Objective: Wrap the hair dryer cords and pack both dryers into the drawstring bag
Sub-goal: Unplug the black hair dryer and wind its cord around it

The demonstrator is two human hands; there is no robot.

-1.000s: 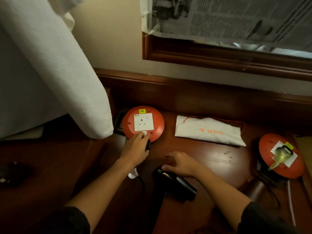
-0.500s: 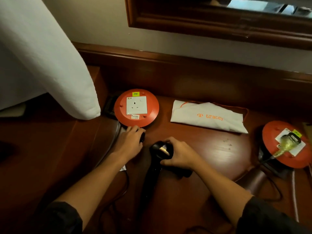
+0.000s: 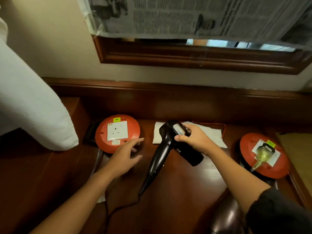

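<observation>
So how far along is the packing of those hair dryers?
Barely begun. The left socket is free of any plug. The right hand grips one dryer with its cord trailing unwrapped; the left hand is open. The bag lies flat, and another plug sits in the right socket.

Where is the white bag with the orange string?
In the head view, the white cloth drawstring bag lies flat at the back of the wooden desk, between the two round orange socket reels, partly hidden behind the black hair dryer held in the right hand.

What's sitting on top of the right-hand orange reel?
On the right orange reel, a translucent plug sits in the white socket plate, hiding the pin holes; a yellow sticker lies beside it.
</observation>
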